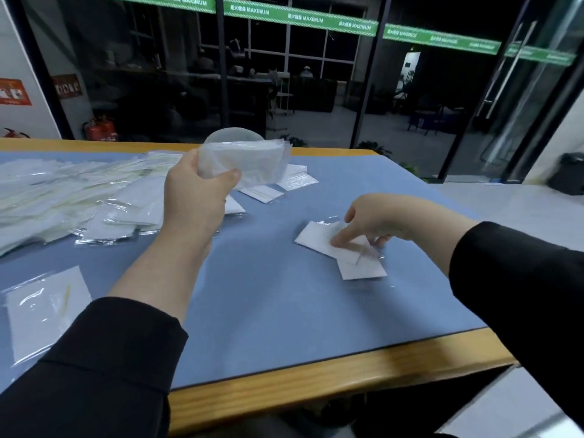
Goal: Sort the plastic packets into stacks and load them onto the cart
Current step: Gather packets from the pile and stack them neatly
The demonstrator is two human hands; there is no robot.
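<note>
Glossy clear plastic packets (343, 248); matt blue mat (268, 305); wood-edged table (331, 374).

Clear/white packets (63, 197), blue mat (268, 311), wood-tone table edge (316, 374), black sleeves (94, 358), green banner (300, 18)

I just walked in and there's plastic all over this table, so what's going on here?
A person is sorting plastic packets on a blue-topped table. Their left hand holds a gathered stack of packets up above the table. Their right hand reaches down with its fingertips on two loose packets that overlap on the mat. A big unsorted pile lies at the left, and a single packet sits near the front edge. No cart is in view.
</note>
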